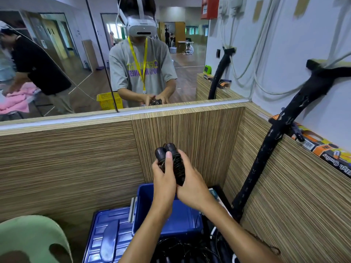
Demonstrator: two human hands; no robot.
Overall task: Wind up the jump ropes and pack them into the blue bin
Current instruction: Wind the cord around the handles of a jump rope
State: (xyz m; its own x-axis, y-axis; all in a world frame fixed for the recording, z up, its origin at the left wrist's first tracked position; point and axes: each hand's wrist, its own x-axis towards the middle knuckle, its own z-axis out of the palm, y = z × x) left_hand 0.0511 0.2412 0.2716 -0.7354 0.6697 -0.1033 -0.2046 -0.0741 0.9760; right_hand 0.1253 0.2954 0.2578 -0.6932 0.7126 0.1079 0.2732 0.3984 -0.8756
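Observation:
A black jump rope point(175, 164), its cord wound tightly round its two handles, is held upright in front of me above the blue bin point(182, 221). My left hand point(163, 179) grips the bundle from the left, thumb laid up across the coils. My right hand point(191, 183) wraps round it from the right and below. The bin stands open on the floor under my forearms. More black ropes point(190, 249) lie loose in a tangle in front of the bin, near the bottom edge.
The bin's blue lid point(108, 236) lies flat to its left, next to a pale green plastic chair point(32, 238). Wood-grain partition walls point(76, 158) enclose the corner, under a mirror. A black padded bar point(266, 160) leans at the right wall, with an orange box point(322, 149) on the ledge.

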